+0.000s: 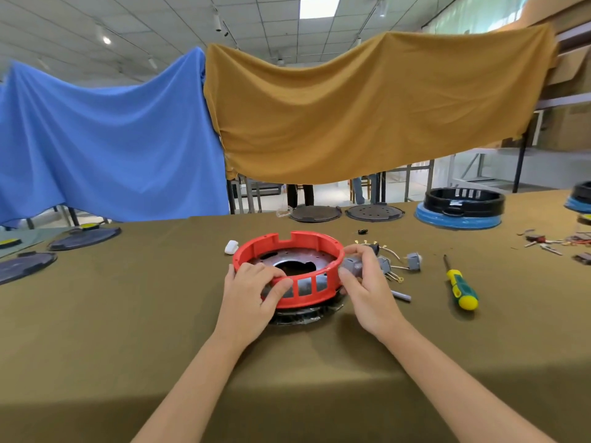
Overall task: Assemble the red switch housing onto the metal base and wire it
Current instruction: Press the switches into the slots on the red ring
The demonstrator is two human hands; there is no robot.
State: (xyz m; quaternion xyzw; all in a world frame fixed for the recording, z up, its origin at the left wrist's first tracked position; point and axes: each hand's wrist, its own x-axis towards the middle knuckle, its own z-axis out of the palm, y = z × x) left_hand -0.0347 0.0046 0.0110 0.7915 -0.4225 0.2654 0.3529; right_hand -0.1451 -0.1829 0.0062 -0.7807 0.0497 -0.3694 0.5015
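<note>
Hands on the red housing ring (287, 270)
Left hand (252, 295) grips its front rim; right hand (367, 282) pinches a grey switch block (351, 266) beside it.

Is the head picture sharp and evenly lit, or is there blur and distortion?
Head view: wide-angle bending curves the table edge; the red housing and both hands are fairly sharp, the far right edge smears; the ceiling panel blows out; soft shadows lie under the arms.

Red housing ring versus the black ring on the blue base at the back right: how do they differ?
The red housing ring sits near the table's front edge, gripped by the left hand; the black ring stands untouched far back. The red one rests on a dark metal base, the black one on a blue base. Both are round, open-topped and slotted.
</note>
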